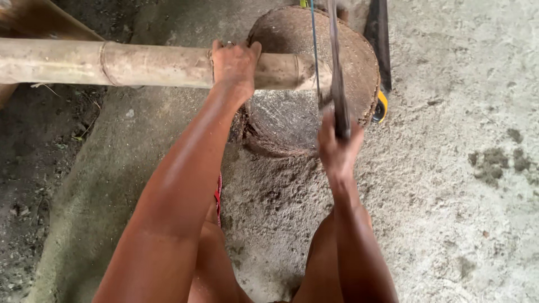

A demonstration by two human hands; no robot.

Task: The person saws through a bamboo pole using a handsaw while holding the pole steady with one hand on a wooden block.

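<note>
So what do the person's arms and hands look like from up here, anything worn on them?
Both arms are bare along all that shows, with no sleeves, gloves or watch. The left hand has a small ring-like band on one finger. The right hand is motion-blurred, and nothing worn shows on it. Both forearms look slightly glossy.

The bamboo pole [140, 63] is lying across the tree stump [292, 118], reaching out to its left. The saw [337, 73] is standing over the pole's end above the stump, with a tape measure [381, 106] sitting just right of the stump.
</note>
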